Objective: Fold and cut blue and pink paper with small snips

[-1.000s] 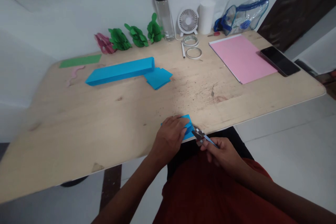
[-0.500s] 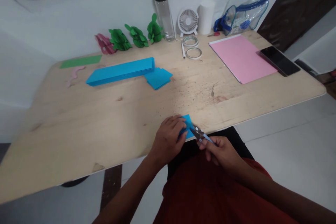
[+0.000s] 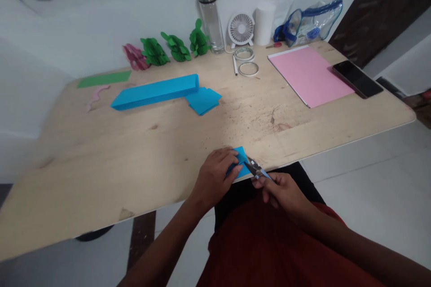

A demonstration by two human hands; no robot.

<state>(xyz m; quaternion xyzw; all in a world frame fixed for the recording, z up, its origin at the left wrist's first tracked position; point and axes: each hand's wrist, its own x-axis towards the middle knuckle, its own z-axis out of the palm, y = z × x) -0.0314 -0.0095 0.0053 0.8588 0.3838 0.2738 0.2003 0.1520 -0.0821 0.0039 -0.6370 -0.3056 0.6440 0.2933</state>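
At the lower centre of the frame, the scissors (image 3: 257,171) in the right hand (image 3: 282,190) now sit slightly higher and farther left, tips over the blue paper (image 3: 243,172) rather than at its edge, while the fingertips of the left hand (image 3: 215,175) are drawn back a little

Left hand (image 3: 215,172) palm-down — right fingers (image 3: 266,196) curled.

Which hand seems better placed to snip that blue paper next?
Probably the right hand: it holds the scissors, with the blades at the blue paper. The left hand seems busy steadying that paper at the front edge of the table.
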